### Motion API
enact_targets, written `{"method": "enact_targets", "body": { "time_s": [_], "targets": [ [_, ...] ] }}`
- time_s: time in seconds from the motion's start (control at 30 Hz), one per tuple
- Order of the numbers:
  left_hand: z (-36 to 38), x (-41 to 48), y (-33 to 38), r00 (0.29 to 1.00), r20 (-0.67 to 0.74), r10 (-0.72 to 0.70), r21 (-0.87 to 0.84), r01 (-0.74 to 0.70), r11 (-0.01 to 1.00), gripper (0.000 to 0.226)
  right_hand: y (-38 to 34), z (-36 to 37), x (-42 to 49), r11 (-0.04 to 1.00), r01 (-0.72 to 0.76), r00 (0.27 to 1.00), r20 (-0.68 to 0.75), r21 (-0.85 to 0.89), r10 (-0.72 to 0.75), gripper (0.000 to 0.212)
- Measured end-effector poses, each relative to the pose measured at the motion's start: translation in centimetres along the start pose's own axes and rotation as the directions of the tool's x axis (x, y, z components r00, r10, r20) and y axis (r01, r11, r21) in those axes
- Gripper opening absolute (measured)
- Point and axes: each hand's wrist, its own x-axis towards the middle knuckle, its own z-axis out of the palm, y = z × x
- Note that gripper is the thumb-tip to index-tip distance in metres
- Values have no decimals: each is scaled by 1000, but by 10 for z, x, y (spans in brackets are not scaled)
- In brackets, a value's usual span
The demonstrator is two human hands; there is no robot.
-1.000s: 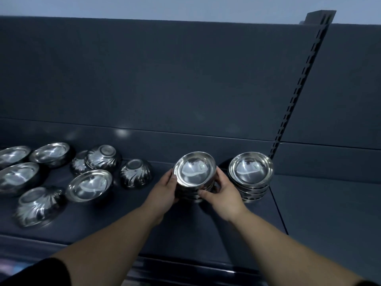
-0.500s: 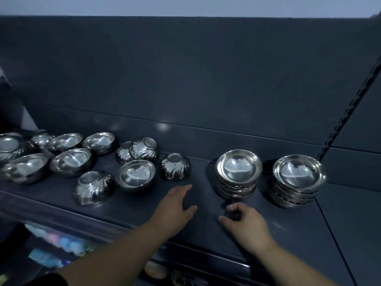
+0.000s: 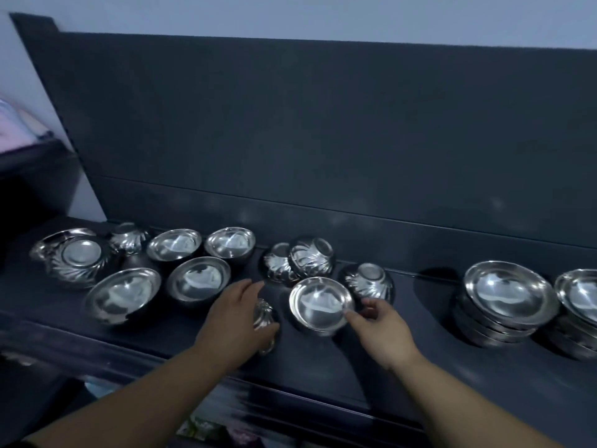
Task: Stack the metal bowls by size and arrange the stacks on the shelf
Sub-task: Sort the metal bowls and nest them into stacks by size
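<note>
Two stacks of upright metal bowls stand at the right of the dark shelf: one stack and another stack cut by the frame edge. Several loose bowls lie to the left, some upright, some upside down. My left hand lies with fairly straight fingers over an upside-down fluted bowl, hiding most of it. My right hand reaches to an upright bowl, its index fingertip touching the near right rim, thumb apart from it.
Behind the upright bowl sit an inverted fluted bowl and a leaning pair of inverted bowls. A dark back panel rises behind the shelf. Lower shelves with blurred goods show below the front edge.
Both hands moved left, away from the stacks, to the loose bowls. My left hand now lies on the inverted bowl and my right fingertip reached the upright bowl's rim. The view swung left.
</note>
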Motion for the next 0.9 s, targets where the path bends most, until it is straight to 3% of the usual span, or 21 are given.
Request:
{"method": "enact_targets", "body": {
  "time_s": [0.13,0.37,0.6,0.67,0.77,0.83,0.9],
  "targets": [
    [2,0,-21,988,154,-20,-54,28,998,100,-4,17,0,997,-70,997,-33,13,70,59],
    [16,6,-26,966,255,-40,-78,62,995,111,-3,25,0,954,-202,979,16,221,204,55],
    [11,7,-14,980,163,-113,-198,144,970,110,-5,0,-10,955,-216,976,38,205,213,39],
    [1,9,-8,990,65,-128,-271,141,952,109,-4,-8,-12,983,-157,988,13,98,156,41],
    [-22,13,12,983,-73,-168,-453,118,884,101,-10,-17,-14,991,83,991,-98,-102,-93,44],
    [-35,13,32,978,-20,-208,-620,152,770,86,-19,-21,-14,959,275,955,-100,-66,-280,48],
    [-43,13,51,974,155,-163,-761,223,609,73,-27,-23,-10,912,411,911,-22,-4,-411,56]
  ]
}}
